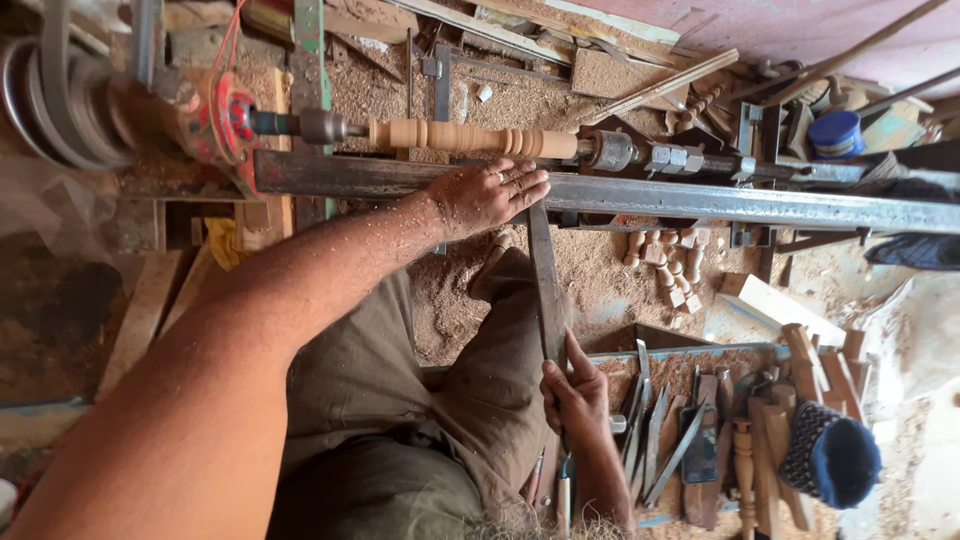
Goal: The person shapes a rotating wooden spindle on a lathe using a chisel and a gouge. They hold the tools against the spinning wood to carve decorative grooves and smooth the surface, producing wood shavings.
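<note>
— While the left hand (487, 195) lies flat on the steel rail (700, 200), fingers spread over the chisel (546, 285) tip, where's the workpiece?
— Turned wooden spindle (470, 137), mounted on the lathe just past that hand, w/ sawdust (590, 270) below.
— Right hand (575, 395)?
— Wrapped round the chisel's lower end, near the tool tray (690, 352).

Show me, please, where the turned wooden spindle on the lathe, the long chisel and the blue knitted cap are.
turned wooden spindle (470, 137): head view, middle of its ribbed body.
long chisel (546, 285): head view, mid-blade between the hands.
blue knitted cap (832, 455): head view, centre of its crown.
</note>
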A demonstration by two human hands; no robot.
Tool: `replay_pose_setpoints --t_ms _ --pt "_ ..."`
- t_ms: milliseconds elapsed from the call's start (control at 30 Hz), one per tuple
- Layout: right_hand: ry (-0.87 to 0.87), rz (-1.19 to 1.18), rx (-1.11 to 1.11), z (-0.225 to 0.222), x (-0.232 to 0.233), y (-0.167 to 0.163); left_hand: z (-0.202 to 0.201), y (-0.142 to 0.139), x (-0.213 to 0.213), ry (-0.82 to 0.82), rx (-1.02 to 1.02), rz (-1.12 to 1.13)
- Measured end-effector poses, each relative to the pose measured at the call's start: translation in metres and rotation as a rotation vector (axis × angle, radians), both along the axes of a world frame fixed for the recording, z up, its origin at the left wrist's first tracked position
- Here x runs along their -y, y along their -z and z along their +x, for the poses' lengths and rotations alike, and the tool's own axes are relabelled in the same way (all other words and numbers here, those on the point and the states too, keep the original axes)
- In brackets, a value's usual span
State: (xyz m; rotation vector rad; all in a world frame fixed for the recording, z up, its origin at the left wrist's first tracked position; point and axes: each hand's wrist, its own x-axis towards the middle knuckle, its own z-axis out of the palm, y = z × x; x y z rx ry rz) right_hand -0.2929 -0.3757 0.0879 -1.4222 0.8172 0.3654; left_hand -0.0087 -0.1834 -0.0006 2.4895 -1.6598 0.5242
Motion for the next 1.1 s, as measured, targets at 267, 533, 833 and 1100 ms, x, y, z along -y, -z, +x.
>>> replay_pose_setpoints --t_ms 267,533,833,1100 --pt "0.165 0.040 0.145 -0.013 -0.072 0.016 0.002 0.006 -0.001 -0.025 -0.009 -0.011" --pt "0.169 0.063 0.153 -0.015 -0.065 0.019 0.004 0.005 -0.001 0.002 -0.025 0.020" --pt "-0.025 -0.039 -0.100 0.006 0.007 -0.008 0.002 0.002 -0.002 -0.004 -0.023 0.055" --pt "0.073 0.033 0.011 -0.003 -0.032 0.001 0.001 -0.008 -0.004 -0.005 -0.060 0.030"
